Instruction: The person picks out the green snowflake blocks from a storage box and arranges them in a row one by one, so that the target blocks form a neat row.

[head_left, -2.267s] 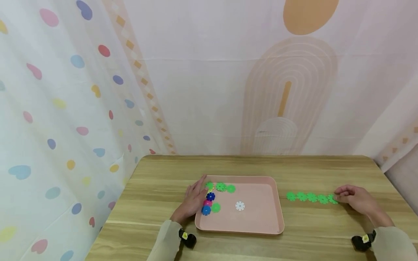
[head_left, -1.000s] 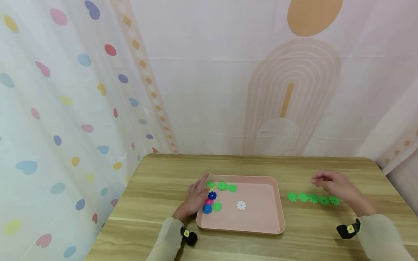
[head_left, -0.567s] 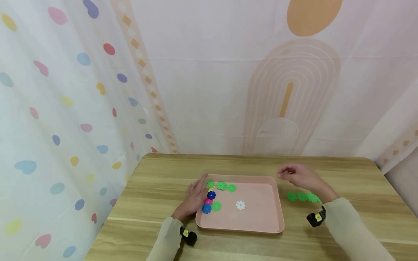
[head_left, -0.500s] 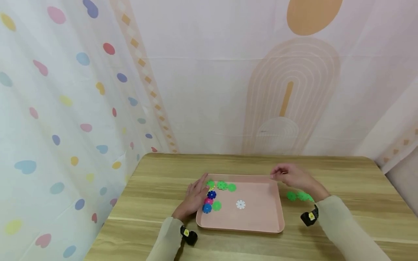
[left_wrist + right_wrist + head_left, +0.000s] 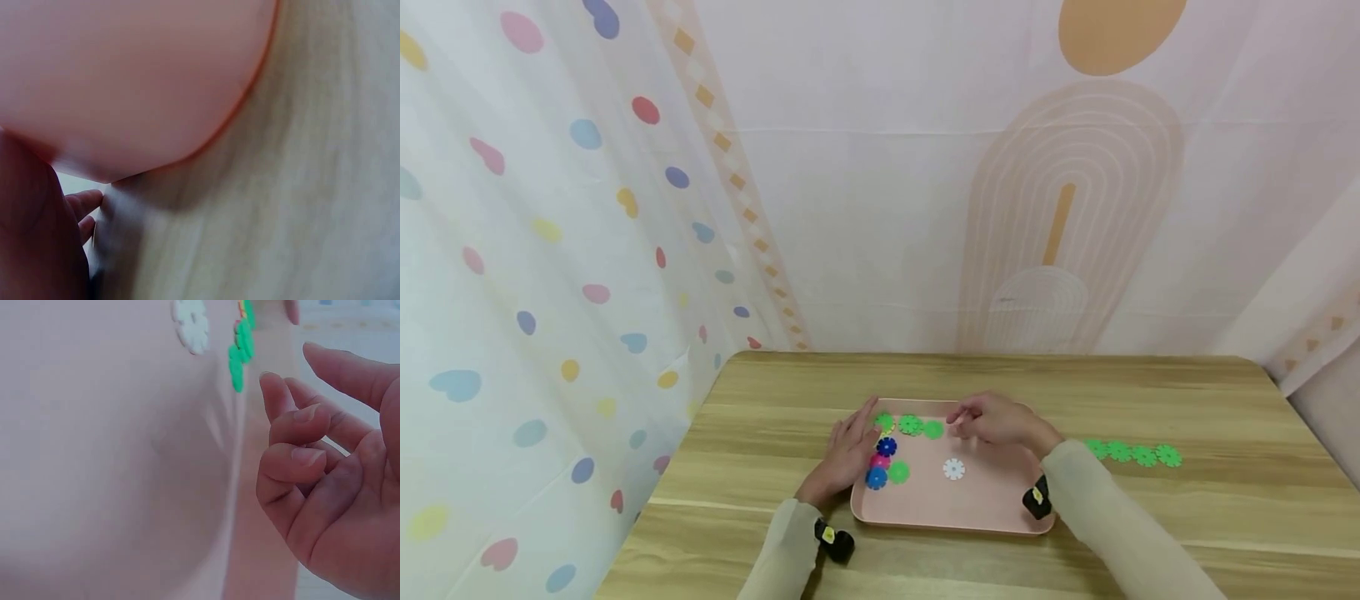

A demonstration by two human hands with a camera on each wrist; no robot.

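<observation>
My left hand rests on the left rim of a pink tray, fingers straight and pointing to its back corner. Over the tray's back right part hovers my right hand. Its fingers are loosely bent and hold nothing, with thumb and forefinger apart in the right wrist view. Close to its fingertips lies a green notched snowflake disc, beside other green discs. A white disc lies mid-tray. Near my left hand are a dark blue disc, a pink disc, a blue disc and another green disc.
Right of the tray, a row of several green discs lies on the wooden table, its left end hidden behind my right sleeve. A patterned curtain hangs behind the table.
My right hand has let go of the rightmost green disc of the row and swung left, over the row and the tray's right rim. My left hand has stayed at the tray.
</observation>
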